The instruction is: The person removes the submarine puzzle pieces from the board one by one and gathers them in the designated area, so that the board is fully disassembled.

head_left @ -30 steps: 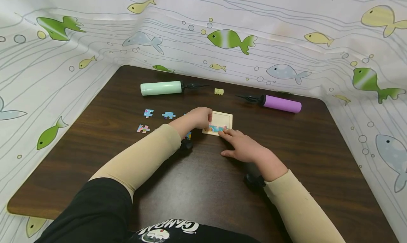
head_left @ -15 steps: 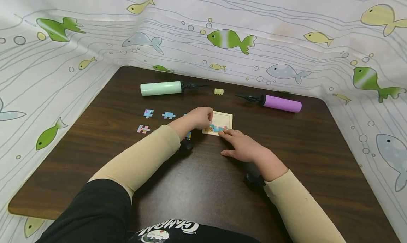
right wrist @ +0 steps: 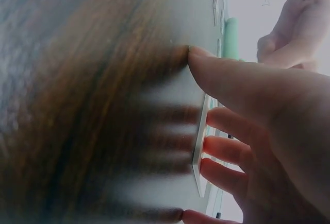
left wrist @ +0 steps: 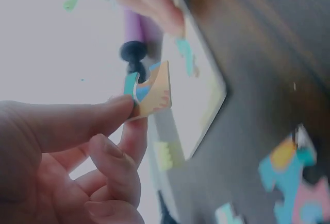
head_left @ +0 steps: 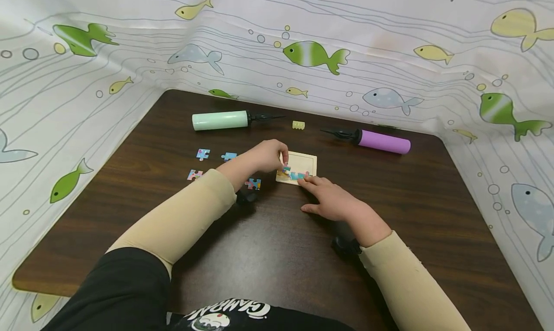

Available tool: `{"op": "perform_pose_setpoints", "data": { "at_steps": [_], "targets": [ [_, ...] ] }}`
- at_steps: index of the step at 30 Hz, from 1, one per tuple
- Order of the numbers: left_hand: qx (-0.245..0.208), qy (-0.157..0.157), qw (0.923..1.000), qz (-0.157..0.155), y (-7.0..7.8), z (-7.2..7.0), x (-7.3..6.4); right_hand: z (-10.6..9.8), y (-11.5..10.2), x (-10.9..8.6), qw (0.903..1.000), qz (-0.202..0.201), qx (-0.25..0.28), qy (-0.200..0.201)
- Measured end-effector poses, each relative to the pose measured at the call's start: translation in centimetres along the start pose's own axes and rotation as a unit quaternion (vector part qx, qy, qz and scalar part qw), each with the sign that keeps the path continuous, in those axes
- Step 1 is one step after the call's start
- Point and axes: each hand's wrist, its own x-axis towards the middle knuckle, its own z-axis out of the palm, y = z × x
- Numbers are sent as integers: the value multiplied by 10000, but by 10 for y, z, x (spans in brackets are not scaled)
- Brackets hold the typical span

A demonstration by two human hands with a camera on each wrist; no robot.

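Note:
My left hand (head_left: 265, 157) pinches a jigsaw puzzle piece (left wrist: 159, 91) between thumb and index finger, its printed face orange, blue and teal. It holds the piece tilted, close over the left side of a pale wooden puzzle tray (head_left: 304, 161). Along the tray's near side lies a strip of blue puzzle pieces (head_left: 296, 175). My right hand (head_left: 332, 198) rests at the tray's near right edge, fingertips on the strip and rim. In the right wrist view, its fingers spread along the tray edge, and the thumb touches the table.
Several loose puzzle pieces lie left of the tray, among them a blue one (head_left: 203, 154), a pink one (head_left: 195, 174) and a multicoloured one (head_left: 254, 184). Behind are a mint hand pump (head_left: 220, 120), a small yellow block (head_left: 298, 125) and a purple hand pump (head_left: 384, 141).
My left hand has risen a little and shifted left, lifting the puzzle piece from the tray's near left corner. The loose multicoloured piece shows more fully beside the wrist. My right hand stays in place.

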Motion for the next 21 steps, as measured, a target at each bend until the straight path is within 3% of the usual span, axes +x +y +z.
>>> {"op": "perform_pose_setpoints", "data": {
  "at_steps": [4,11,16,21],
  "targets": [
    [-246,46,9995,173,-5,-11,-18,0,0,0,10000,2,-16,-5],
    [-443,97,9988,206,-21,-36,-61,1,-2,0,10000,18,-6,1],
    [-733,170,9970,208,-46,-58,-100,4,-2,-1,10000,-7,21,50],
    [-787,400,9960,-158,-76,-76,-141,3,-3,-2,9999,-2,9,104]
  ]
}}
